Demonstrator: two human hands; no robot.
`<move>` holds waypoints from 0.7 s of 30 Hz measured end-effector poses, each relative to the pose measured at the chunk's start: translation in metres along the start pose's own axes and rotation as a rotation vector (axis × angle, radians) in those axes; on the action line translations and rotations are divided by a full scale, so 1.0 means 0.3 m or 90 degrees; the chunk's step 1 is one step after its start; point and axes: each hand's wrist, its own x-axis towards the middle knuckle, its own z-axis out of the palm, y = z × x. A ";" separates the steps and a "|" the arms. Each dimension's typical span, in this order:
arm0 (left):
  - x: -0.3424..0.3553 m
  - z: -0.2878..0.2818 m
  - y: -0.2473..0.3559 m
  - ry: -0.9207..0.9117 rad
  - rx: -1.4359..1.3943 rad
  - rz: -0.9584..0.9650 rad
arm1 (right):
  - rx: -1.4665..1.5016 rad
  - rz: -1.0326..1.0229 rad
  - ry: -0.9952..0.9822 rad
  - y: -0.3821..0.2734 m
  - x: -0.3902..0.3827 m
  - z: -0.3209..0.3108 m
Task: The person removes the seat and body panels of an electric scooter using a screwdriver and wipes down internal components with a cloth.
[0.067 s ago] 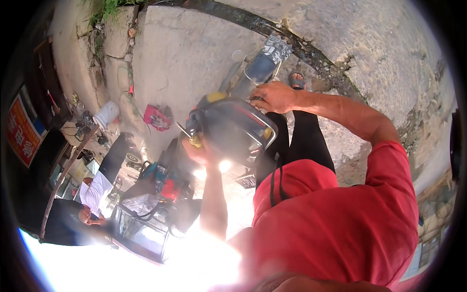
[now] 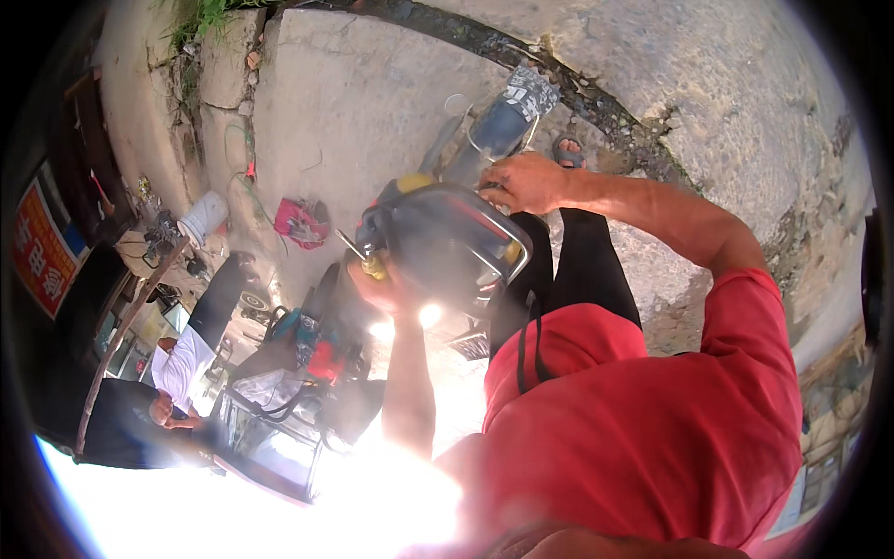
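Two hands steady a dark motorcycle (image 2: 447, 238) at frame centre: the right hand (image 2: 526, 182) clenched on its metal rear rack (image 2: 507, 244), the left hand (image 2: 377, 284) gripping the near side, apparently balancing it upright on concrete pavement (image 2: 354, 102).

Two hands, left hand (image 2: 377, 284) and right hand (image 2: 526, 182), grip one motorcycle front (image 2: 447, 238); one white bucket (image 2: 203, 217); one sandalled foot (image 2: 565, 149).

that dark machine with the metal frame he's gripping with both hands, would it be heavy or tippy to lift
Probably heavy for its size: the dark machine has a bulky body inside a metal tube frame, and both the left hand and right hand are on it. Likely rigid, not floppy. It may tip forward, since a long part sticks out past the frame.
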 end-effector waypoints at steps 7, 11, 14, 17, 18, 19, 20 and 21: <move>-0.010 0.017 0.093 0.038 0.013 -0.045 | -0.030 0.136 -0.088 -0.069 0.018 -0.024; -0.002 0.002 0.126 0.033 -0.005 -0.045 | -0.061 0.132 -0.059 -0.057 0.023 -0.016; -0.006 0.000 0.110 0.047 -0.011 -0.043 | -0.051 0.066 -0.026 -0.074 0.006 -0.011; -0.004 -0.014 0.098 0.038 -0.005 -0.002 | -0.010 0.112 -0.031 -0.077 0.016 0.006; -0.011 -0.010 0.082 0.034 -0.004 -0.020 | -0.049 0.065 -0.026 -0.003 0.016 0.062; -0.013 0.004 0.069 0.028 0.001 -0.015 | -0.084 0.018 -0.023 0.050 0.026 0.089; -0.016 0.003 0.057 0.030 0.002 -0.011 | 0.007 0.059 -0.003 0.006 0.019 0.064; -0.011 0.006 0.055 0.035 0.002 -0.001 | 0.060 0.080 0.011 0.019 0.021 0.075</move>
